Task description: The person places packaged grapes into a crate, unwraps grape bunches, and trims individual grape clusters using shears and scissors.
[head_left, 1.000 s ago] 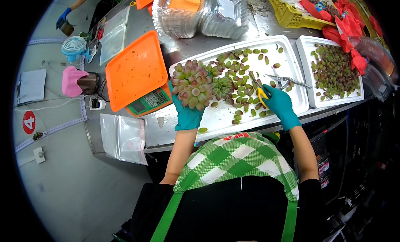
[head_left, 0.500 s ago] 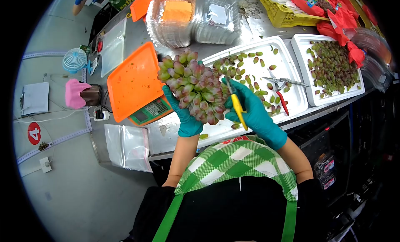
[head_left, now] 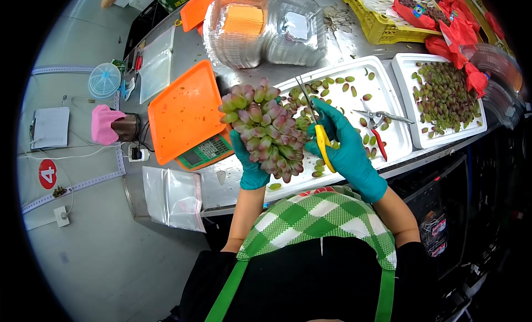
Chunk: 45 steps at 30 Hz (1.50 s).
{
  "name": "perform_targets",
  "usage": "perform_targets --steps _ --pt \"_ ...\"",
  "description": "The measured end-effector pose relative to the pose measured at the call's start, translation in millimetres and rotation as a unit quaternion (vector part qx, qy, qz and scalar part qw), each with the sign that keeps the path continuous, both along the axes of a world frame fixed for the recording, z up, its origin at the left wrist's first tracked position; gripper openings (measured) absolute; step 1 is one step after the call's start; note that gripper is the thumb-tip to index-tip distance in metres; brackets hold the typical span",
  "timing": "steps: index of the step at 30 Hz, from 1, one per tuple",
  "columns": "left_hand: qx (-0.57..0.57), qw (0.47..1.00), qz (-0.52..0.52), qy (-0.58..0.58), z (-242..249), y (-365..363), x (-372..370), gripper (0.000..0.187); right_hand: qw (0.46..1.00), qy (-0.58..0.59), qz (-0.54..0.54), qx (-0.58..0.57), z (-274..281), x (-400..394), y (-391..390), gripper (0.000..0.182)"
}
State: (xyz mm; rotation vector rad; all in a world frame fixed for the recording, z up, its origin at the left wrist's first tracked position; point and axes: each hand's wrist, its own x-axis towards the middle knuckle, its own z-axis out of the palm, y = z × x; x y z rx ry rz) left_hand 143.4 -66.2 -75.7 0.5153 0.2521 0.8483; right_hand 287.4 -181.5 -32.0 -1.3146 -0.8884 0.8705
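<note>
A large bunch of green and purple grapes (head_left: 266, 131) hangs over the near left end of a white tray (head_left: 396, 136). My left hand (head_left: 250, 166), in a teal glove, is closed around the bunch from its left side; most of its fingers are hidden behind the grapes. In my teal-gloved right hand (head_left: 349, 150) are yellow-handled scissors (head_left: 322, 147), their thin blades pointing up and away, just right of the bunch. Loose grapes (head_left: 367, 97) lie scattered in the tray. Red-handled pruning shears (head_left: 378, 135) rest in it too, right of my right hand.
Left of the bunch stands a scale with an orange pan (head_left: 185, 111). Clear plastic boxes (head_left: 235, 34) are stacked behind. A second white tray (head_left: 432, 136) holds many loose grapes, near a yellow crate (head_left: 382, 33). Plastic bags (head_left: 173, 197) lie at the front left edge.
The scissors have swung from low beside the bunch to pointing up and away, with more blade showing. The bunch sits slightly lower and further right in view.
</note>
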Motion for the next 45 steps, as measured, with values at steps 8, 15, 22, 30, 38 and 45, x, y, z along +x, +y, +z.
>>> perform_targets --steps 8,15,22,30,38,45 --pt "0.063 0.988 -0.033 0.139 8.7 -12.3 -5.6 0.073 0.991 -0.11 -0.035 0.062 28.9 4.0 21.3 0.069" --pt "0.04 0.993 -0.037 0.103 -10.6 -11.5 -10.1 0.078 0.986 -0.13 -0.046 0.09 27.5 -0.7 21.8 0.056" --pt "0.045 0.992 -0.063 0.096 -5.6 -10.6 -8.4 0.081 0.992 -0.022 0.113 0.057 40.7 -5.3 8.1 0.051" --pt "0.162 0.978 -0.115 -0.059 1.6 4.1 18.7 0.071 0.981 0.16 0.044 0.097 32.7 7.7 -2.9 0.06" --pt "-0.058 0.987 -0.141 -0.049 -12.5 -0.7 3.4 0.07 0.999 -0.005 0.047 -0.015 17.7 10.1 -16.0 0.061" --pt "-0.078 0.986 -0.136 -0.052 -11.3 1.3 8.9 0.07 0.97 -0.239 0.037 -0.023 27.0 18.7 -15.2 0.068"
